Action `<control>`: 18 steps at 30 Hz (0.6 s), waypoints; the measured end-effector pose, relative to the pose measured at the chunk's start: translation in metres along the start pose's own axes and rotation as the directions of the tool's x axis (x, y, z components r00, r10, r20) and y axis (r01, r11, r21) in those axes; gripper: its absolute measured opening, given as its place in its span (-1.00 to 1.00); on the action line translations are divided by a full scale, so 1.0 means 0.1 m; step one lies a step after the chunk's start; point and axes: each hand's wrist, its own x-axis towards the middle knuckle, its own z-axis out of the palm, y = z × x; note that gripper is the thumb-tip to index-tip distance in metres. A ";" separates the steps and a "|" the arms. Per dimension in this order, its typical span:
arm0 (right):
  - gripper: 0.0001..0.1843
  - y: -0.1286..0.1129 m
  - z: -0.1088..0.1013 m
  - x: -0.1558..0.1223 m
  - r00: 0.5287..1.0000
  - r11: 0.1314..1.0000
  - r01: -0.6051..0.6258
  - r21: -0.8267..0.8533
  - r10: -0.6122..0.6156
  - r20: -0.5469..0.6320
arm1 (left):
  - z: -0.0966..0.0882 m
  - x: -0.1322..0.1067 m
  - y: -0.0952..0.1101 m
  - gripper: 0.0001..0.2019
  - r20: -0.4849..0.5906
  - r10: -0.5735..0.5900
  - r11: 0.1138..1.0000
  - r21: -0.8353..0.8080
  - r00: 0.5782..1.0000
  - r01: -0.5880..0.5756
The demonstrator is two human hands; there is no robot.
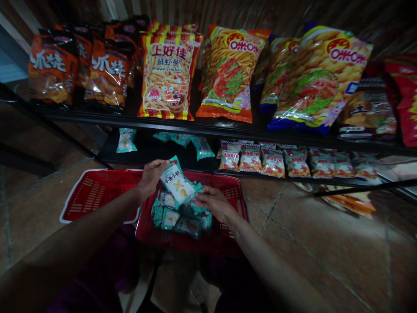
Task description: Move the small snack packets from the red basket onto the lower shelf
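My left hand (150, 176) is closed on the top corner of a small teal snack packet (177, 182), lifted over a red shopping basket (228, 184). My right hand (213, 202) pinches the same packet's lower edge from the right. Beneath both hands, several more teal packets (177, 217) lie heaped inside the basket. A few teal packets (127, 140) lie on the low dark shelf (146, 150) just behind the basket.
A second red basket (91, 191) sits to the left on the tiled floor. The upper shelf (195, 126) carries large chip bags: orange-black ones (107, 71), prawn crackers (167, 74), yellow-orange bags (321, 78). Small red-white packets (272, 161) line the low shelf at right.
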 end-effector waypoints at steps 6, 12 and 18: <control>-0.53 -0.01 0.05 -0.01 0.998 0.979 0.054 0.196 -0.048 -0.038 | 0.01 0.02 0.01 -0.69 0.068 -0.076 0.990 -0.117 0.995 0.083; -0.51 -0.05 0.10 -0.05 0.995 0.952 0.080 0.294 -0.057 -0.084 | 0.06 -0.08 -0.01 -0.78 0.132 -0.361 0.905 -0.191 0.923 0.381; -0.52 -0.06 0.09 -0.06 0.992 0.939 0.112 0.326 -0.085 -0.096 | 0.06 -0.17 -0.08 -0.82 0.252 -0.473 0.854 -0.105 0.845 0.509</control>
